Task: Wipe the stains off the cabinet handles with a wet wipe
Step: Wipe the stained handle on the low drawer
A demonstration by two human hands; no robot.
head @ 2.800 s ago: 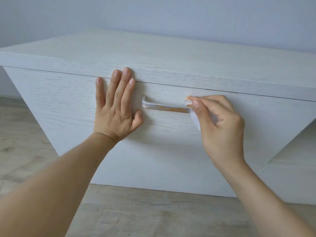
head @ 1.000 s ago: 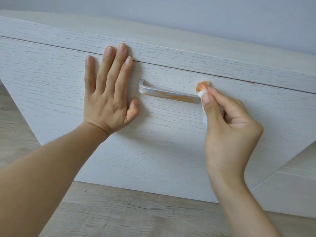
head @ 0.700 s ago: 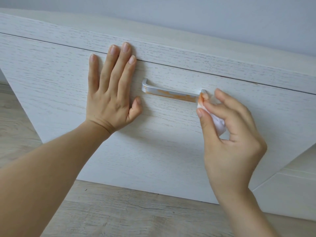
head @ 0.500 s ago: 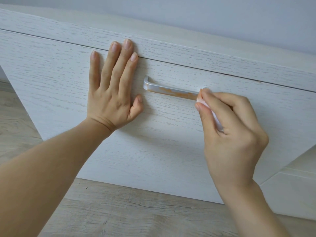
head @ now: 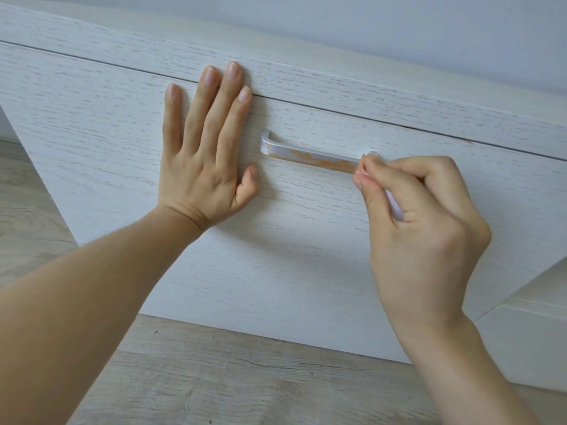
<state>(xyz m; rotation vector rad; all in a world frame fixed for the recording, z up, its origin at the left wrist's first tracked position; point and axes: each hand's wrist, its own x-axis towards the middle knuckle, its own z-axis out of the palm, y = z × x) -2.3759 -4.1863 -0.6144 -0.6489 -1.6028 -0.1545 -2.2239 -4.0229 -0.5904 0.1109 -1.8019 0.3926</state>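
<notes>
— Right hand?
— Curled, pinching small white wet wipe between thumb and fingers, pressed to right end of brushed silver bar handle.
— Left hand?
— Flat, fingers straight and spread, pressing pale whitewashed wood drawer front just left of handle; holding nothing.
— Handle itself?
— Mounted on drawer front, streaked with orange stains along its middle and lower edge.
— Below?
— Grey wood-grain floor.

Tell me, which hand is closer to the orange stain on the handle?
The right hand. It pinches the wet wipe at the handle's right end, beside the orange stain. The left hand lies flat on the drawer front, left of the handle, not touching it.
</notes>
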